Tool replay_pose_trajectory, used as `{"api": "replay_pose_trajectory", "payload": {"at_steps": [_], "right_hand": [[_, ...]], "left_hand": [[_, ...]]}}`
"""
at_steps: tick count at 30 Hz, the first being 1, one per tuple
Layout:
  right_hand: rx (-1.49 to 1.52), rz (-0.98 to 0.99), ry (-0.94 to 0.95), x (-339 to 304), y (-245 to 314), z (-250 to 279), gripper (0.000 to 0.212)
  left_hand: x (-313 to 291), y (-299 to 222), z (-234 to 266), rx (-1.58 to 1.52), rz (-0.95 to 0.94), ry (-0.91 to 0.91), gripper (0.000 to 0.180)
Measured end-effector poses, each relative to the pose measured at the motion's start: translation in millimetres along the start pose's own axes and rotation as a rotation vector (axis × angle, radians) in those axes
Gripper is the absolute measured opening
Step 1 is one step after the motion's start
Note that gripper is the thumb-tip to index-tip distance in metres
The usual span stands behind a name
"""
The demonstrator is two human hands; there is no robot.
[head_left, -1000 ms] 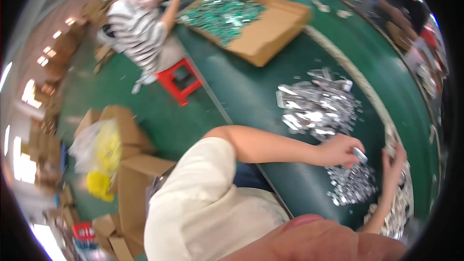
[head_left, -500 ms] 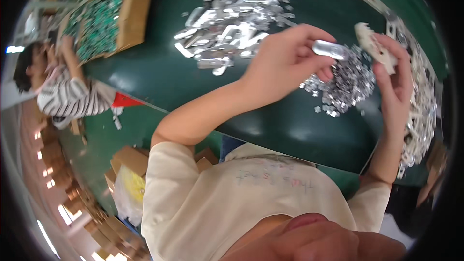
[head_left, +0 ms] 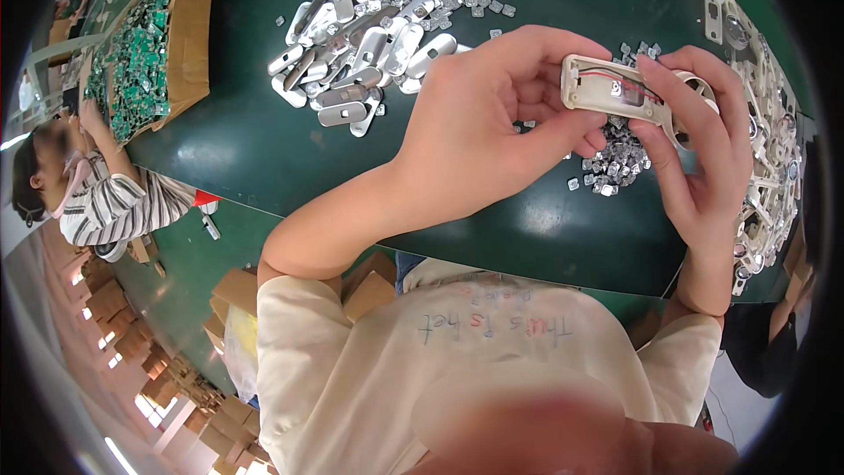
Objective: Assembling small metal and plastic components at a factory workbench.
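Between my two hands is a long pale plastic housing (head_left: 591, 90) with a ring at one end. Its hollow side faces up, showing a red and a dark wire inside. My left hand (head_left: 492, 127) pinches the rectangular end, while my right hand (head_left: 710, 136) grips around the ring end. Whether the silver metal cover is still in my left fingers, behind the housing, is hidden. Just below the hands lies a heap of small square metal pieces (head_left: 615, 165). Oval silver metal covers (head_left: 374, 48) are piled to the left, with more small squares beside them.
Many pale plastic housings (head_left: 767, 198) lie heaped along the right side. A cardboard box (head_left: 192, 31) of green circuit boards (head_left: 141, 66) stands at the far left, a co-worker in a striped top (head_left: 123, 202) beside it. Another person's dark clothing (head_left: 760, 356) shows at the right.
The silver cover seen in my left fingers is out of sight. My right hand has brought the housing left and turned its hollow side up; my left hand now holds its other end.
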State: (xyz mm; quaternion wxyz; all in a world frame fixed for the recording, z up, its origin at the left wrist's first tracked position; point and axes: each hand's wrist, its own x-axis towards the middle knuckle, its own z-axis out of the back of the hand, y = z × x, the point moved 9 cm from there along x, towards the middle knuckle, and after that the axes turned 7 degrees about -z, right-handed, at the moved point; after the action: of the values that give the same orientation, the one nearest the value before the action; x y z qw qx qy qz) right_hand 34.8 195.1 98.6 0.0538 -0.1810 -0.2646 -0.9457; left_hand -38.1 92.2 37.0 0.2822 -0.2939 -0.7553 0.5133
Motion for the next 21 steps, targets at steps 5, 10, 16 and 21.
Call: {"api": "replay_pose_trajectory", "payload": {"at_steps": [5,10,16,21], "right_hand": [[-0.019,-0.019,0.000,1.1,2.5,-0.3,0.038],[-0.076,0.006,-0.010,1.6,6.4,3.4,0.038],[-0.043,-0.001,-0.007,2.4,4.4,0.5,0.038],[-0.090,0.008,0.057,1.7,7.2,3.7,0.038]], "left_hand": [[0.8,0.6,1.1,-0.031,0.022,0.000,0.032],[-0.7,0.1,0.0,-0.032,0.043,0.004,0.033],[-2.7,1.6,1.2,-0.046,0.062,0.003,0.033],[0.7,-1.3,-3.7,-0.004,0.018,0.035,0.030]]}}
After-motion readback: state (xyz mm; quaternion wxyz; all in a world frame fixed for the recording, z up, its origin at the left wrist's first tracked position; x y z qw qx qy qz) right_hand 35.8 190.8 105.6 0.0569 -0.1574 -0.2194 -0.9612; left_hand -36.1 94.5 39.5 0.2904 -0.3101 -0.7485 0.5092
